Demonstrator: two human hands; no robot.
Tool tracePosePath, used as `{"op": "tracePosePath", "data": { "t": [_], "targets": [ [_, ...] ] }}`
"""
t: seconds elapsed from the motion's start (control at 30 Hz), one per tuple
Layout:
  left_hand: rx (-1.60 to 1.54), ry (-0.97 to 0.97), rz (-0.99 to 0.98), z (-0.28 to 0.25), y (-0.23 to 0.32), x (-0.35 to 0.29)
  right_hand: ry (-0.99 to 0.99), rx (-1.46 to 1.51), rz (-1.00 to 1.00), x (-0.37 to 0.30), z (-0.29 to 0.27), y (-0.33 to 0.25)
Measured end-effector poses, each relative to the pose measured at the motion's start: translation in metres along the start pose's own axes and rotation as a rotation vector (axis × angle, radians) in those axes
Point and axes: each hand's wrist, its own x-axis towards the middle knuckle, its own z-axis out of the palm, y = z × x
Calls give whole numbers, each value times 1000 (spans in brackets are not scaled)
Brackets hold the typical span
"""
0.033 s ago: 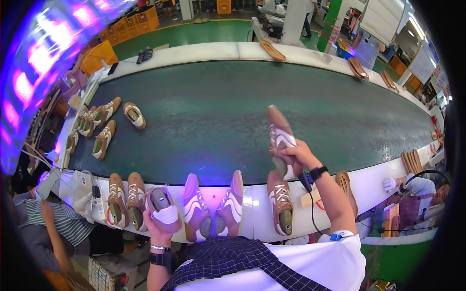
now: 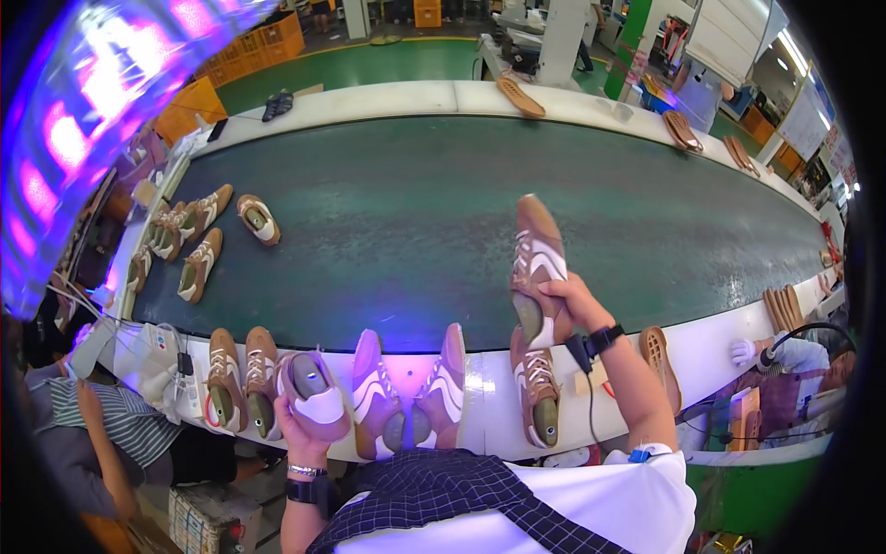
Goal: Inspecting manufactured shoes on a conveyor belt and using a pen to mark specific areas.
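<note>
My left hand [image 2: 297,432] is closed round the heel end of a brown sneaker [image 2: 321,414], its opening showing a grey-green insert. Raised over the dark green belt, my right hand [image 2: 574,303] grips another brown sneaker [image 2: 539,251] with a white side stripe, its toe pointing away from me. Just below that one, a laced sneaker [image 2: 537,383] stands on the white ledge [image 2: 484,406]. Between my hands two sneakers [image 2: 372,397] lean on their sides, lit purple. Two more brown sneakers [image 2: 223,369] stand left of my left hand.
Several sneakers [image 2: 199,263] sit at the belt's [image 2: 397,222] left end. Loose soles [image 2: 660,365] lie along the near right ledge, others on the far ledge. A co-worker's striped shirt [image 2: 120,415] shows at left, a gloved hand [image 2: 741,351] at right. A cable [image 2: 592,415] hangs by my right wrist.
The sneaker in my right hand has swung slightly right, its side turned more toward me. My left hand and its sneaker have shifted slightly right.
</note>
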Motion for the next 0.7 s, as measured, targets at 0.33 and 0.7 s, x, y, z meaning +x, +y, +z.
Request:
{"op": "tracePosePath", "data": {
  "t": [0.33, 0.7],
  "targets": [
    [-17, -266, 121, 78, -15, -4, -162, 1037, 7, -80, 186, -27],
    [-23, -159, 114, 60, -16, -5, 90, 844, -15, -98, 238, 7]
  ]
}}
